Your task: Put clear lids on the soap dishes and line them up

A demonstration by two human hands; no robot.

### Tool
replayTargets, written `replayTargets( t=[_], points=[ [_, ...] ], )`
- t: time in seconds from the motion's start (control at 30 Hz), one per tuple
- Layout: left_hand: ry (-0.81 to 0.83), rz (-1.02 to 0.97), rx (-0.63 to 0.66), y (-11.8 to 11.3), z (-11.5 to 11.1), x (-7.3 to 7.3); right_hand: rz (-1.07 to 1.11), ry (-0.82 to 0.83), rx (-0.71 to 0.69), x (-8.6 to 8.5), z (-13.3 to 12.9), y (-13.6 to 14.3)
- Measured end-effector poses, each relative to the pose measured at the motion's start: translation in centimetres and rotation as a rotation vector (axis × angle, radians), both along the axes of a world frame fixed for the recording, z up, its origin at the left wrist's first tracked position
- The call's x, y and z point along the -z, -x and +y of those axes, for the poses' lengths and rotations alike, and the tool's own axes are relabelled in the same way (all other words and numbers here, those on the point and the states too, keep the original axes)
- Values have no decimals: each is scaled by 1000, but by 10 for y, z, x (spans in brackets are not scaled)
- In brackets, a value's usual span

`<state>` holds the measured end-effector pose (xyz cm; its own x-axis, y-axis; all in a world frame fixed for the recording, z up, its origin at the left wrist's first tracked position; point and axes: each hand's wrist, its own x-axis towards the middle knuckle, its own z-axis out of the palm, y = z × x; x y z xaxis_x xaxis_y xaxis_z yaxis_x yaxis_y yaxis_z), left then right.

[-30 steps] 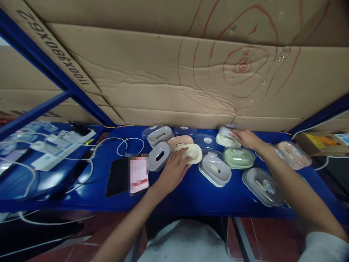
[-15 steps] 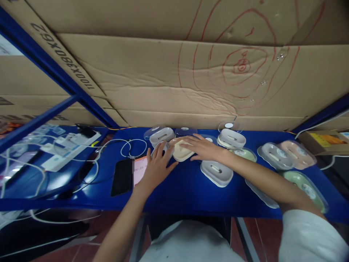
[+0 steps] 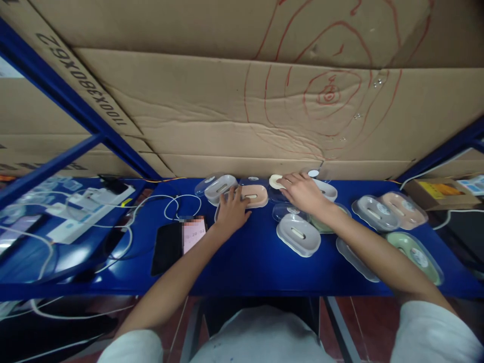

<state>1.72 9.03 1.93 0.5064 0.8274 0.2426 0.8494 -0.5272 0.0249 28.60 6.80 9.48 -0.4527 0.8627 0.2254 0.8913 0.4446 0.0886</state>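
Observation:
Several oval dishes that look like soap dishes, each with a slot in its base, lie on the blue table. My left hand (image 3: 232, 214) is open, fingers spread, at the near left edge of a peach dish (image 3: 258, 193) and over a grey dish mostly hidden beneath it. My right hand (image 3: 304, 191) has its fingers closed on a cream dish (image 3: 276, 181) near the back of the table; its far side is hidden. A grey dish (image 3: 304, 233) lies nearer me, below that hand. Another grey dish (image 3: 223, 187) sits behind my left hand.
On the right are a lidded grey dish (image 3: 374, 214), a lidded peach dish (image 3: 404, 212) and a lidded green dish (image 3: 410, 252). A black phone (image 3: 166, 249), a lit phone (image 3: 192, 234) and a power strip (image 3: 86, 217) with cables occupy the left. Cardboard (image 3: 196, 101) walls the back.
My right hand has moved right and back with the cream dish, uncovering the peach dish. My left hand has shifted slightly right. The camera view has tilted a little.

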Motion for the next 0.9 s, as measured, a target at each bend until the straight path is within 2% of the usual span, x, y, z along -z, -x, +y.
replayTargets(
  t=[0.17, 0.23, 0.33, 0.43, 0.53, 0.63, 0.77, 0.83, 0.9],
  points=[
    [24, -73, 11, -7, 15, -2, 68, 140, -28, -1, -47, -31],
    [34, -127, 26, -4, 18, -3, 107, 176, -59, 6, -72, -47],
    [55, -232, 66, -1, 20, -4, 140, 184, -15, 26, -102, -77],
    [84, -351, 128, -3, 22, -6, 124, 214, 103, 47, -111, -110],
    [112, -473, 185, -9, 21, -10, 110, 252, 163, 54, -104, -125],
    [158, -587, 242, -17, 20, -16, 178, 173, 94, 42, -88, -103],
    [241, -711, 286, -27, 22, -19, 174, -43, -70, 19, -62, -44],
    [287, -754, 286, -32, 26, -18, 112, -103, -130, 16, -45, -21],
    [338, -781, 286, -36, 30, -16, 63, -149, -143, 19, -25, -8]
  ],
)
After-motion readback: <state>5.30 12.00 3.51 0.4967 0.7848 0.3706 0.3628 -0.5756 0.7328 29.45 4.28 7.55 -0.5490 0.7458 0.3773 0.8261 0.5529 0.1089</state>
